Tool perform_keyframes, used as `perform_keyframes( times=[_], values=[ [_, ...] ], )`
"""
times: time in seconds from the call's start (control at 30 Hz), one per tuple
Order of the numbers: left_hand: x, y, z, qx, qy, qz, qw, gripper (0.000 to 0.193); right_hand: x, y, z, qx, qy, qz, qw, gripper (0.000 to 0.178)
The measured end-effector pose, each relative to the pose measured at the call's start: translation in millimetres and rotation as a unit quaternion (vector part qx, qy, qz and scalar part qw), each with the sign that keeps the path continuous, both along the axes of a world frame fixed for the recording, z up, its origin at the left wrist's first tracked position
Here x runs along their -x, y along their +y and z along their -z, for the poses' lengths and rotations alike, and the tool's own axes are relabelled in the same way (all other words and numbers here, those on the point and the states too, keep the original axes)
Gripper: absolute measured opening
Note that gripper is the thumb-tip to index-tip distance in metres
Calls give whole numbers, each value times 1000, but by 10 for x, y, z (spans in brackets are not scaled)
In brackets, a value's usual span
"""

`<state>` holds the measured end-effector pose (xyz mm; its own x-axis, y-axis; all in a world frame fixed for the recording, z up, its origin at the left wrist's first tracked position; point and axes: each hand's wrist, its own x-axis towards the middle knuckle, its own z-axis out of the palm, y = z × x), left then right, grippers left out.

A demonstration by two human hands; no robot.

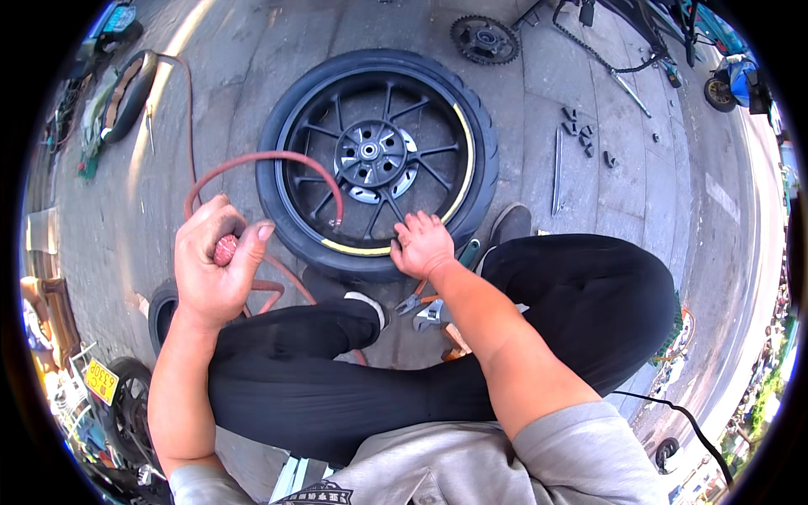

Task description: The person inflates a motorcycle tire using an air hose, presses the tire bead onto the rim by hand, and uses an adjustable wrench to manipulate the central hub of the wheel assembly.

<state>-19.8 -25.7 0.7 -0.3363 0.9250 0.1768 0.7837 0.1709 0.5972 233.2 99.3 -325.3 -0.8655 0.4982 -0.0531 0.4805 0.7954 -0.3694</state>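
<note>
A motorcycle wheel lies flat on the pavement, with a black tire, dark spokes and a yellow band along part of its rim. My left hand, left of the wheel's near side, is closed round a red hose. A rounded red end shows between thumb and fingers; what it is, I cannot tell. From that hand the hose arches over the wheel, its metal-tipped end above the spokes. My right hand lies on the near rim, fingers spread, holding nothing.
Pliers and an adjustable wrench lie between my feet. Right of the wheel are several small black blocks and a thin metal bar. A sprocket lies beyond. Another tire rests at far left.
</note>
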Motion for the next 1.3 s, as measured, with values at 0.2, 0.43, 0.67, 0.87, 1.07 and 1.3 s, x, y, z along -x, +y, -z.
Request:
perform_keyframes(
  times=[0.2, 0.43, 0.67, 0.87, 1.07, 1.3],
  values=[
    [-14, 18, 26, 5, 12, 11, 1000, 31, 36, 25, -114, 21, -29, -12, 999, 43],
    [-4, 164, 75, 34, 34, 3, 999, 33, 56, 74, -103, 17, 5, 1, 1000, 34],
    [-54, 186, 87, 35, 26, 2, 999, 33, 2, 2, 6, 8, 26, 6, 1000, 35],
    [-63, 149, 75, 38, 36, -18, 998, 33, 36, -1, -57, -7, 35, 4, 999, 31],
    [-120, 131, 57, 25, 64, 7, 998, 37, 48, -44, -47, -9, 19, 1, 1000, 33],
    [29, 100, 101, 36, 87, -34, 995, 36, 7, -53, 1, -35, 31, 1, 999, 33]
  ],
)
